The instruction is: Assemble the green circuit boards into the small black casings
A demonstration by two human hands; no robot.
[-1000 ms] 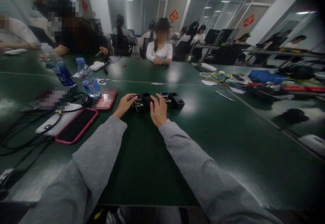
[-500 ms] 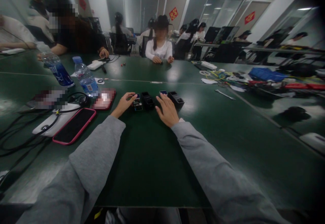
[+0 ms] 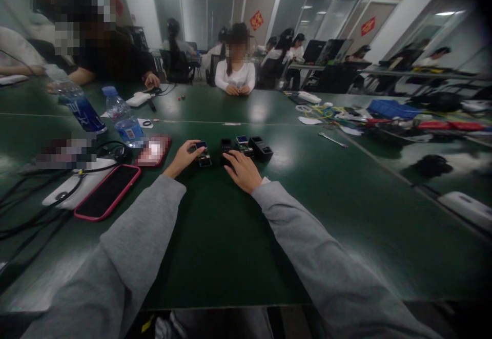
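Note:
Several small black electronic modules lie in a row on the green table [image 3: 215, 236]. My left hand [image 3: 183, 157] pinches the leftmost module [image 3: 202, 154], which has a blue screen on top. My right hand [image 3: 243, 170] rests palm down with its fingers curled over a black box module [image 3: 226, 148]. Just beyond it sit another blue-screened module [image 3: 243, 145] and an open black box [image 3: 261, 148], both untouched. Grey sleeves cover both my arms.
A pink-cased phone [image 3: 107, 191], a white device with black cables [image 3: 65, 193] and two water bottles [image 3: 122, 120] lie at the left. Tools, cables and a blue tray [image 3: 388, 108] clutter the right. Other people sit across the table [image 3: 235, 75].
My right hand moved from the modules at the right back onto the black box in the middle. My left hand drew the leftmost module slightly apart from the row.

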